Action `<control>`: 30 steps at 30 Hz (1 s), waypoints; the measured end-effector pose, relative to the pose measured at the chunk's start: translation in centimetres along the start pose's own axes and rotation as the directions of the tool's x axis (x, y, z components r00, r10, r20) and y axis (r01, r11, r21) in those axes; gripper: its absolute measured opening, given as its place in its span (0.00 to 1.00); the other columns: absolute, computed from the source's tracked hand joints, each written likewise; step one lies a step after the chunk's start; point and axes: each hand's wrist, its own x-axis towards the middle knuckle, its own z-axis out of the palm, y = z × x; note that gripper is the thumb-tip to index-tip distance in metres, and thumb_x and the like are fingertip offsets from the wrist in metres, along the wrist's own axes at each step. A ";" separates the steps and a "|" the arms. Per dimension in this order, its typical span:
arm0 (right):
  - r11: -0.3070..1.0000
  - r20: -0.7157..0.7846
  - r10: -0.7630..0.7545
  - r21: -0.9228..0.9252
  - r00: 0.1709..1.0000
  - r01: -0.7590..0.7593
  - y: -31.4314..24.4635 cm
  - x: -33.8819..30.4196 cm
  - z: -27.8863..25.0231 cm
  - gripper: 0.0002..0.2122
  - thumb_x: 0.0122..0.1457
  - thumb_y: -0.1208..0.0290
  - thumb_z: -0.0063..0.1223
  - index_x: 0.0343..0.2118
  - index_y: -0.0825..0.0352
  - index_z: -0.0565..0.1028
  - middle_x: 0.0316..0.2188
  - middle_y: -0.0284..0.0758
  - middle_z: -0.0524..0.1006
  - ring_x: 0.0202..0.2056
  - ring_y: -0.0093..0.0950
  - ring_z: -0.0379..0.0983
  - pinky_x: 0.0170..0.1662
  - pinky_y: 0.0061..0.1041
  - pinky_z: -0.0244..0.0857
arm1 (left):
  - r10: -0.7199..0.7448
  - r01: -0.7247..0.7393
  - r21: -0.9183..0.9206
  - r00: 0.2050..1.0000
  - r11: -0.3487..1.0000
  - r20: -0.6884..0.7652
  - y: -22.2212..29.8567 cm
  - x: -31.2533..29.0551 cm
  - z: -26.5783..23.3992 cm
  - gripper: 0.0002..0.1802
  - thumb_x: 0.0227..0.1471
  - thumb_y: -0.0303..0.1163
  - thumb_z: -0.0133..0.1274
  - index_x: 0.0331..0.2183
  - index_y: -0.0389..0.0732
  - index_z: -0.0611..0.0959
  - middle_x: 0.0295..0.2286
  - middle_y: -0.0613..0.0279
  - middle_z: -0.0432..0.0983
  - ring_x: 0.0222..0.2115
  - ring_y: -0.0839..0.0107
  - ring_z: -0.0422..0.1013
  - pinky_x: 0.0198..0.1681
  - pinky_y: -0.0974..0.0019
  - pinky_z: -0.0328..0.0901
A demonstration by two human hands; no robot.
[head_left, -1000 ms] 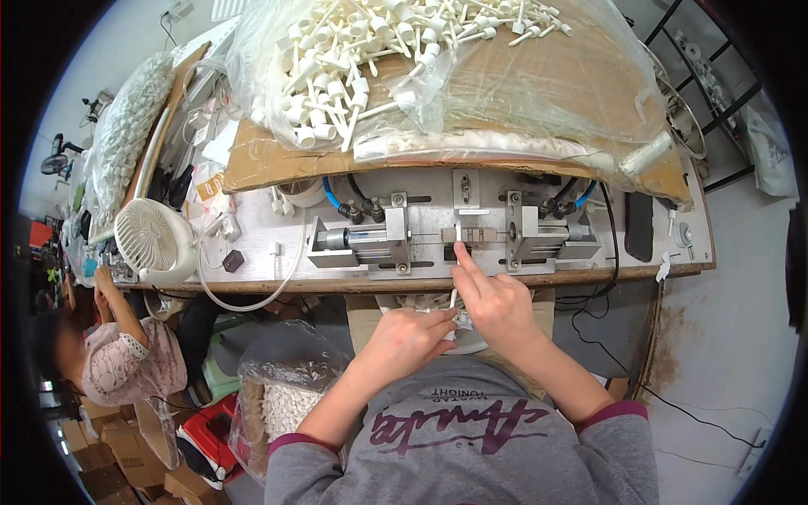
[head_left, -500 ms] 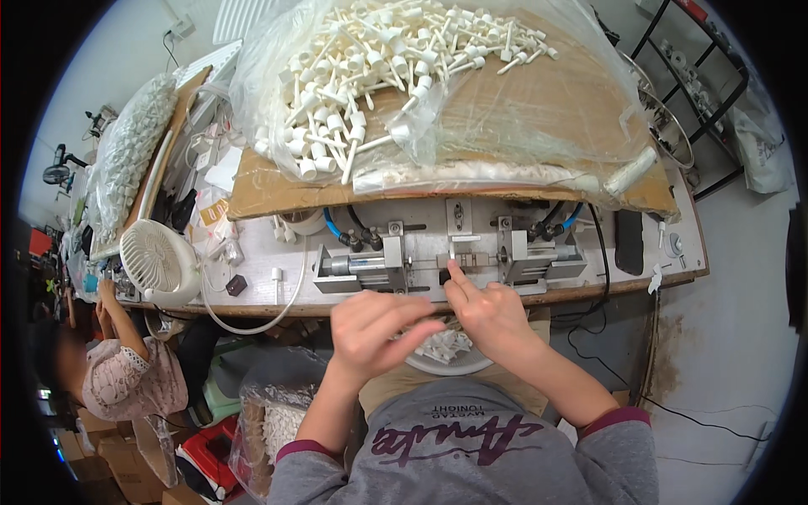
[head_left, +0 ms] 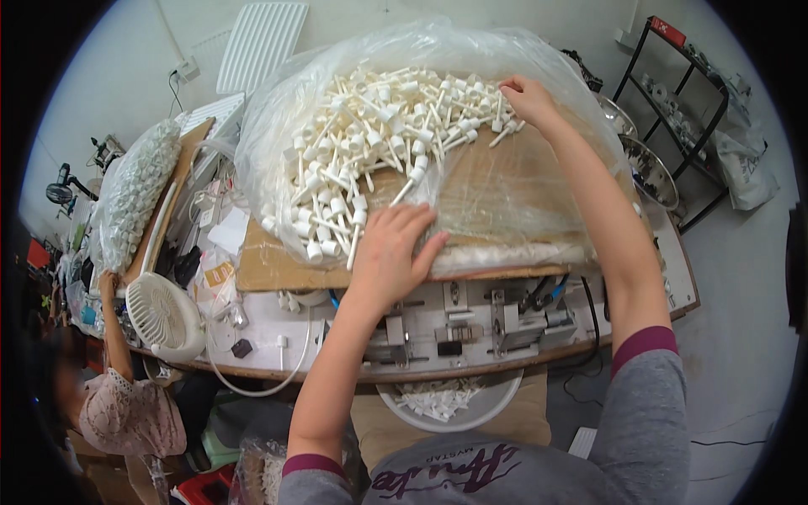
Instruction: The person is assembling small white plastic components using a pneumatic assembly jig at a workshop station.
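Note:
A heap of white plastic caps with stems lies in clear plastic sheeting on a raised cardboard sheet. My right hand is at the heap's far right edge, fingertips pinched together. What they hold, if anything, is too small to make out. At the near edge of the heap, my left hand lies over the sheeting with fingers stretched and thumb apart. One capped stem is just beyond its fingertips. Below the cardboard stands a metal clamping fixture, partly hidden by my left forearm.
A basin of white pieces is below the table edge. To the left stand a white fan, a looped white hose and a full clear bag. Another person works there. Black shelving stands at right.
Both hands have gone from the fixture up to the heap. My right hand reached far to the back right, my left to the near edge. The view has tilted up.

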 end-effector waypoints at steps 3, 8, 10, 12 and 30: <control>0.995 0.115 0.082 -0.065 0.990 -0.075 2.2 4.5 2.1 0.21 0.60 0.52 0.45 0.48 0.60 0.78 0.47 0.40 0.79 0.49 0.38 0.74 0.51 0.36 0.67 | -0.026 0.031 -0.078 0.997 0.996 0.071 -0.1 0.0 0.5 0.17 0.51 0.35 0.60 0.41 0.35 0.84 0.44 0.52 0.79 0.47 0.57 0.71 0.53 0.58 0.63; 0.993 0.214 0.118 -0.025 0.970 -0.116 5.8 10.1 4.3 0.32 0.60 0.41 0.40 0.58 0.61 0.70 0.57 0.44 0.70 0.57 0.41 0.67 0.59 0.37 0.60 | -0.024 0.041 -0.152 0.994 0.988 0.111 0.1 0.7 0.6 0.17 0.49 0.32 0.61 0.42 0.35 0.84 0.44 0.53 0.79 0.46 0.59 0.72 0.53 0.59 0.63; 0.987 0.306 0.137 0.043 0.942 -0.157 3.2 10.1 6.6 0.36 0.58 0.38 0.42 0.59 0.65 0.69 0.58 0.46 0.69 0.57 0.42 0.67 0.59 0.37 0.59 | -0.074 0.089 -0.127 0.990 0.988 0.117 -0.5 0.0 0.1 0.17 0.49 0.31 0.61 0.42 0.35 0.84 0.45 0.54 0.79 0.46 0.59 0.72 0.53 0.59 0.63; 0.987 0.366 0.124 0.048 0.922 -0.152 1.8 10.2 7.4 0.38 0.56 0.35 0.44 0.58 0.66 0.69 0.57 0.48 0.70 0.57 0.42 0.67 0.59 0.36 0.59 | -0.086 0.104 -0.138 0.987 0.985 0.136 -0.6 -0.3 -0.1 0.17 0.49 0.30 0.61 0.42 0.36 0.84 0.45 0.55 0.79 0.47 0.60 0.72 0.53 0.59 0.63; 0.979 0.769 0.194 -0.109 0.609 -0.174 -4.1 -1.5 -0.7 0.48 0.54 0.25 0.30 0.67 0.64 0.55 0.65 0.51 0.57 0.62 0.50 0.56 0.55 0.54 0.58 | -0.060 0.087 -0.272 0.993 0.958 0.104 -2.0 -0.1 0.9 0.16 0.50 0.32 0.61 0.41 0.38 0.83 0.45 0.56 0.78 0.48 0.59 0.71 0.53 0.58 0.63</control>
